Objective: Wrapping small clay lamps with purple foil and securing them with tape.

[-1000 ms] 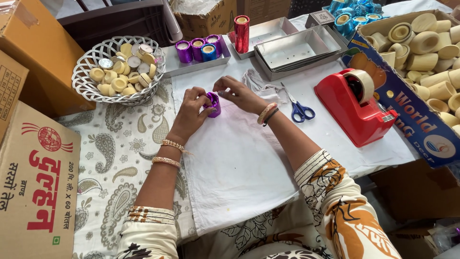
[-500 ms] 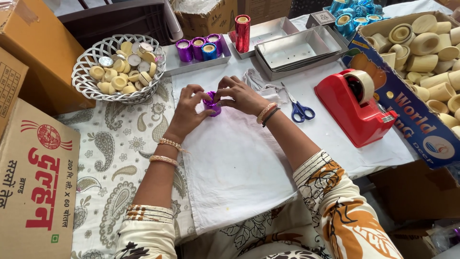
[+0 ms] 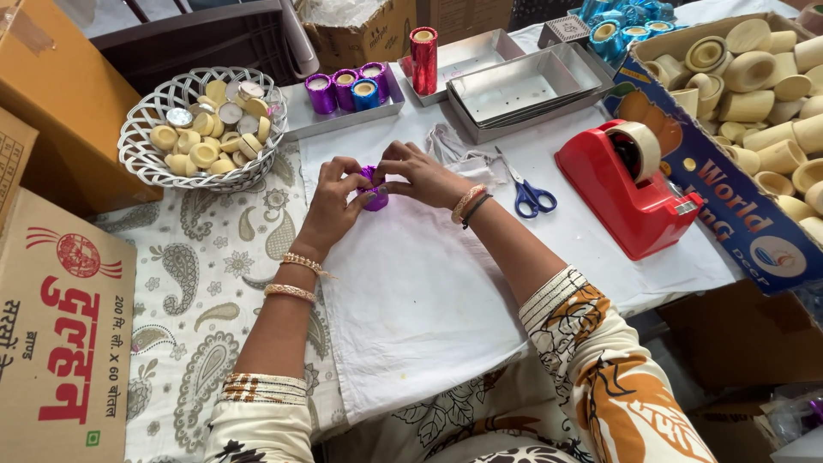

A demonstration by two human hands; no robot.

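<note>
Left hand: the left hand is curled, fingertips pinching the left side of a small purple foil-wrapped cup.
Right hand: the right hand grips the same cup from the right and top, fingers bent over it.
Cup: between both hands, just above the white cloth on the table.
Right of the hands: blue-handled scissors near the right wrist; further right, a red tape dispenser.
Left of the hands: a white wire basket of pale cups.
Beyond the hands: a steel tray with three foil-wrapped cups, then a tall red foil roll.
</note>
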